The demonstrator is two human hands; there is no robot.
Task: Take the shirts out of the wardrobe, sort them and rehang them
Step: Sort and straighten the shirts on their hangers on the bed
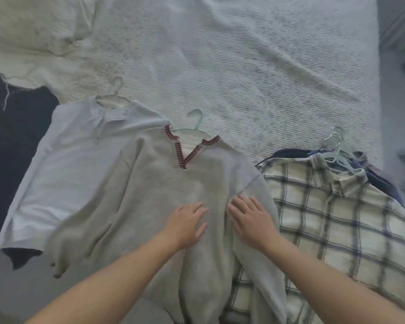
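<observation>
A bed (255,66) with a white textured bedspread (278,94) fills the view; a white pillow (33,26) lies at its upper left.

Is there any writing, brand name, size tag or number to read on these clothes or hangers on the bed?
None: no readable text anywhere in this view.
Grey sweater with red-stitched V-neck, under both hands: no print or label showing.
Pale blue shirt: a small dark spot inside the collar may be a tag, too small and blurred to read.
Plaid shirt: no lettering visible.
Hangers: no markings visible.
</observation>
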